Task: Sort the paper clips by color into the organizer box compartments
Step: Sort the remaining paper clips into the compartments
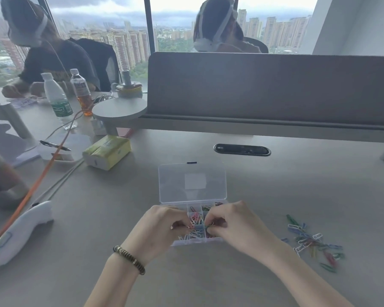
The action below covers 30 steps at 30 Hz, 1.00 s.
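Yellow wrapping covers a tissue pack point(106, 152) at the left of the grey desk point(275, 185). Nearer the middle, the left hand point(162, 227), a beaded bracelet point(129, 259) on its wrist, pinches a pink paper clip point(189, 227) over the clear organizer box point(196, 240), whose lid point(192, 182) lies open behind it. Sorted clips fill several compartments, pink and white ones among them. The right hand point(228, 224) pinches a green paper clip point(208, 226) just beside the pink one. Farther right, well apart from the box, a loose pile of mixed paper clips point(310, 242) lies scattered on the desk.
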### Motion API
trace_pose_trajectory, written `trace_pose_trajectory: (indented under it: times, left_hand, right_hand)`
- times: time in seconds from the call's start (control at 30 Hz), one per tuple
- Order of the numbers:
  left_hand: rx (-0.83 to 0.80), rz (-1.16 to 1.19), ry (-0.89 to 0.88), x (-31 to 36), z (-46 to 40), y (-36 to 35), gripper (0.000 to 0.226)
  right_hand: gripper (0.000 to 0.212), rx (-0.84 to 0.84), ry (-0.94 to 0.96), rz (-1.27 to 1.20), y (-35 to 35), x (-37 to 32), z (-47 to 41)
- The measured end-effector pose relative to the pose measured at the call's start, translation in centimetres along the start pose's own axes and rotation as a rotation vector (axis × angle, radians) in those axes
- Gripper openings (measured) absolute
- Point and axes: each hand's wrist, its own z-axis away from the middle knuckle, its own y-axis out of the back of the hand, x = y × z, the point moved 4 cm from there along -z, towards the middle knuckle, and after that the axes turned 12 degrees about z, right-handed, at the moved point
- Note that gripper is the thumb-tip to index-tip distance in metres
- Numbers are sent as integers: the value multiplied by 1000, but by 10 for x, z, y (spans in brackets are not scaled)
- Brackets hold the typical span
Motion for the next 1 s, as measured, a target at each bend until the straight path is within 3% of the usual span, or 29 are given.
trace_pose_trajectory:
  times: [0.5, 1.0]
  left_hand:
    - [-36, 18, 0, 0, 4, -7, 16]
    - [-38, -1, -1, 1, 7, -8, 12]
  right_hand:
    - [10, 11, 56, 53, -2, 1, 3]
    - [11, 48, 106, 99, -7, -7, -2]
